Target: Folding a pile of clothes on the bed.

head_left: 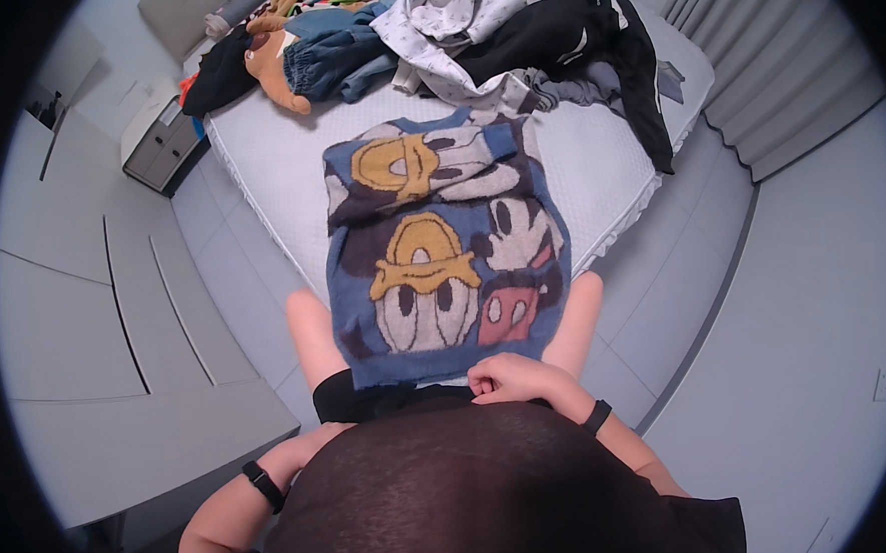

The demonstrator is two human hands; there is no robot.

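Observation:
A blue knitted sweater (421, 293) with cartoon duck and mouse figures lies spread in front of me. Its neckline points away, and its hem reaches my lap. Across its upper part lies a folded sleeve (437, 164), cuff towards the right. My right hand (514, 378) rests at the right part of the hem, fingers curled in and nothing visible in them. Low on the left, my left hand (324, 439) is beside my waist. My dark shirt (454, 486) hides its fingers, so what they touch cannot be seen.
The sweater lies partly on a bed with a white quilted cover (264, 158). Along its far side are a plush toy (272, 64), denim clothing (341, 56), a white patterned garment (437, 29) and a black jacket (565, 33). A nightstand (162, 148) stands left; grey curtains (778, 71) hang right.

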